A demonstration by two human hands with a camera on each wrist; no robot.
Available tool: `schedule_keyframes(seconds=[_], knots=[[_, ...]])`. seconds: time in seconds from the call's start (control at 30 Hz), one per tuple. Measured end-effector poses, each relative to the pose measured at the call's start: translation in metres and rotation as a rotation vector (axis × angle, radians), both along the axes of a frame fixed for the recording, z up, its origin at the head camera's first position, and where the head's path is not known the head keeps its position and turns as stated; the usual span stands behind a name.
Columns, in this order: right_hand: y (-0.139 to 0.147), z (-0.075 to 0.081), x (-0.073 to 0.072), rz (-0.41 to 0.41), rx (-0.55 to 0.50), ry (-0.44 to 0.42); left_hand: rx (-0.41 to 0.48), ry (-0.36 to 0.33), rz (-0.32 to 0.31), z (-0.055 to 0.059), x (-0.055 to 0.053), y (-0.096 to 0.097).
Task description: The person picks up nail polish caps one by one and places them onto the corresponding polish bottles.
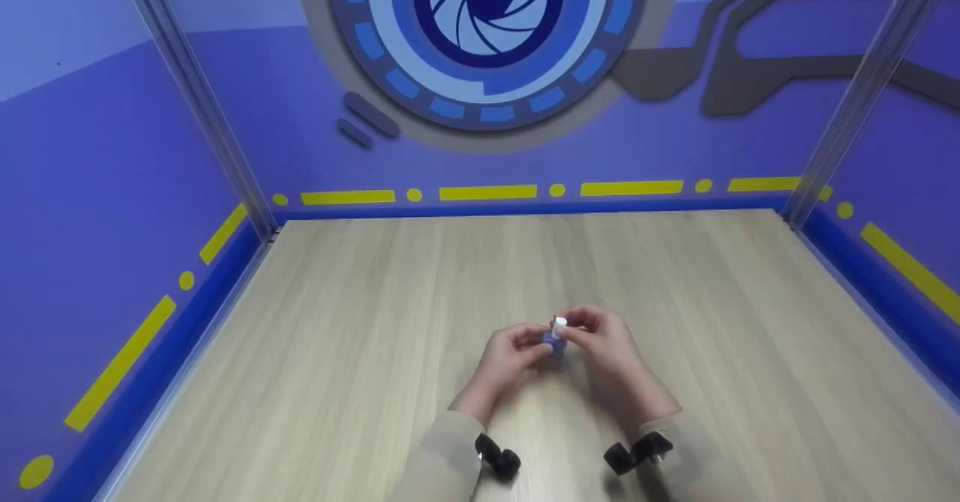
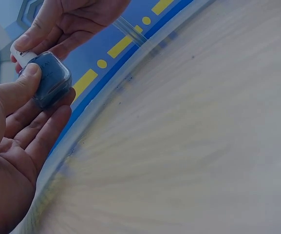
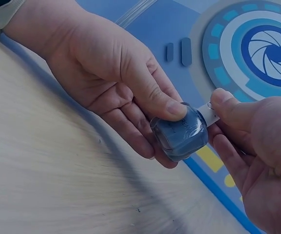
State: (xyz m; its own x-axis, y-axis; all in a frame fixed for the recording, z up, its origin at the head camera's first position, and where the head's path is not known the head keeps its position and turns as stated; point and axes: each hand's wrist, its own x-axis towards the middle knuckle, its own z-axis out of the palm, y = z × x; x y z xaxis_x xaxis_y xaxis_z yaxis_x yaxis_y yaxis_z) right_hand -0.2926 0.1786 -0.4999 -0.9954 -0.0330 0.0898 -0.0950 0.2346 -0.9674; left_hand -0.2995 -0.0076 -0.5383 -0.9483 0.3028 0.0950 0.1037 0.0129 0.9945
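A small glass bottle of blue nail polish (image 3: 183, 135) with a white cap (image 3: 208, 114) is held between both hands, above the table. My left hand (image 1: 512, 352) pinches the glass body, thumb on its front face and fingers behind it. With thumb and fingertips, my right hand (image 1: 606, 338) grips the white cap. The cap sits at the bottle's neck. In the left wrist view the bottle (image 2: 53, 80) is tilted, its cap toward the upper left. Faint lettering shows on the glass, partly covered by the left thumb.
A pale wood-grain table (image 1: 337, 337) spreads beneath the hands. Blue-purple panels with yellow marks, such as the back wall (image 1: 255, 112), enclose it on the left, back and right. Each sleeved wrist carries a black device, the left one (image 1: 497, 458) near the front.
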Motion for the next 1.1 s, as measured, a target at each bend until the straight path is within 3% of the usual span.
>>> schedule_keyframes(seconds=[0.67, 0.77, 0.9, 1.0, 1.1], knots=[[-0.007, -0.002, 0.002, -0.065, 0.014, 0.031, 0.001, -0.004, -0.014, -0.001, -0.001, -0.001], [-0.005, -0.002, 0.001, -0.037, 0.008, 0.010, 0.009, -0.010, -0.016, 0.000, -0.001, -0.001], [0.002, -0.001, 0.001, 0.068, -0.040, -0.012, 0.013, -0.011, -0.008, 0.000, 0.000, 0.000], [0.006, -0.001, 0.001, 0.153, -0.060, 0.008, 0.009, -0.009, -0.003, -0.001, 0.000, 0.000], [0.008, -0.001, 0.000, 0.183, -0.030, 0.050, -0.001, -0.003, -0.002, -0.001, 0.000, 0.000]])
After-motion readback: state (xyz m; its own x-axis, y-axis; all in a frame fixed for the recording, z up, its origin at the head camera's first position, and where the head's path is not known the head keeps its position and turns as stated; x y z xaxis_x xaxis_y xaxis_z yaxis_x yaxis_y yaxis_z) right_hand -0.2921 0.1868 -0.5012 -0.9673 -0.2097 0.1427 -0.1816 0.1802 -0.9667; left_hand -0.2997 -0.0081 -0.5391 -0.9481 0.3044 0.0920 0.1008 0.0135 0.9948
